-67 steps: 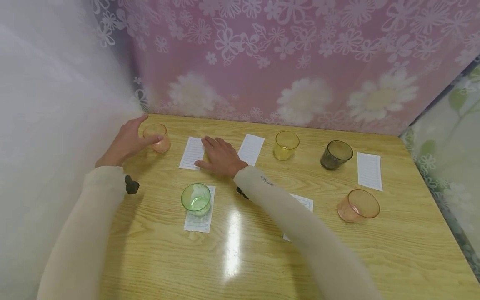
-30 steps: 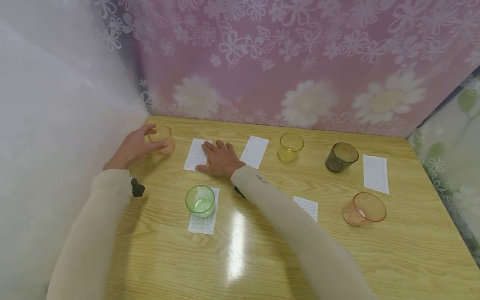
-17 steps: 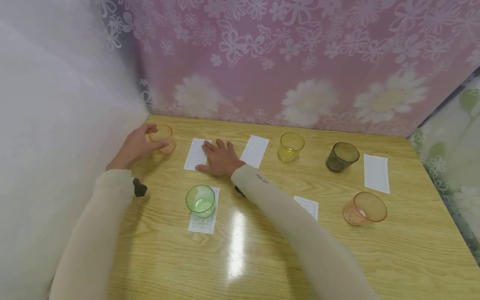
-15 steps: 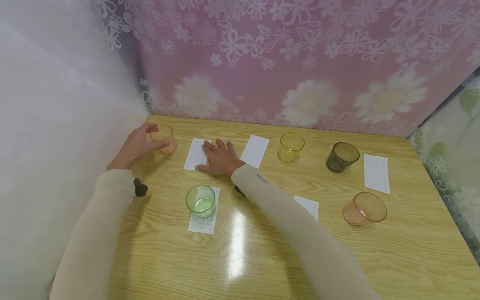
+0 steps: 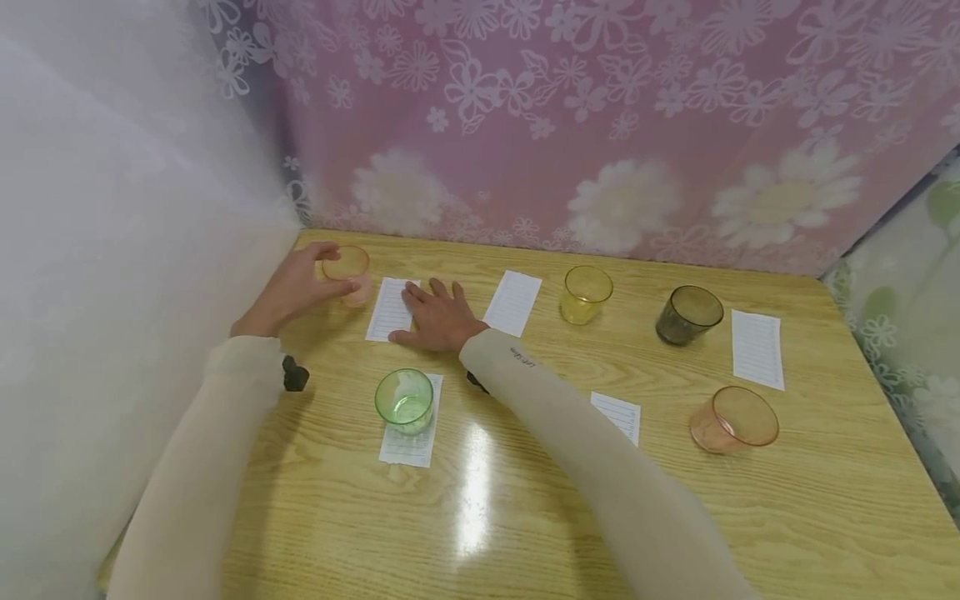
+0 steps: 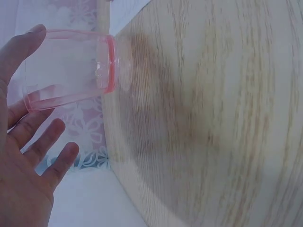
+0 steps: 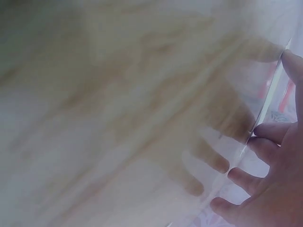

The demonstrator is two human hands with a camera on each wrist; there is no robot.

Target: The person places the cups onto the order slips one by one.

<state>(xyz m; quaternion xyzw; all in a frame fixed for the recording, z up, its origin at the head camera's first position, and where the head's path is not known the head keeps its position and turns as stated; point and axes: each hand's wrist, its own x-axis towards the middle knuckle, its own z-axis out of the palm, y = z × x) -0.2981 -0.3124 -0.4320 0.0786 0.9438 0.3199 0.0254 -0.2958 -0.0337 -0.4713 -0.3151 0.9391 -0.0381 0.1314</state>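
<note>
At the back left, my left hand point(image 5: 288, 287) pinches a clear pinkish-orange glass cup point(image 5: 357, 287) between thumb and fingers. The cup stands upright, and in the left wrist view its base point(image 6: 110, 64) is right at the wood, its reflection beside it. Just right of the cup lies a lined paper slip point(image 5: 386, 312). My right hand point(image 5: 438, 321) is spread flat, fingertips on that slip's right edge. In the right wrist view its fingers point(image 7: 244, 182) press the paper and table, with their reflection showing.
A green cup point(image 5: 405, 404) stands on a slip point(image 5: 408, 450) in front. To the right are a yellow cup point(image 5: 585, 300), a dark grey cup point(image 5: 686, 317) and a pink cup point(image 5: 720, 425). More slips point(image 5: 513, 300) lie between them. A floral curtain point(image 5: 525, 125) borders the table's back.
My left hand has closed on the orange cup's sides and brought it to the right, nearer the slip. My right hand stays on the paper. The head view has shifted slightly.
</note>
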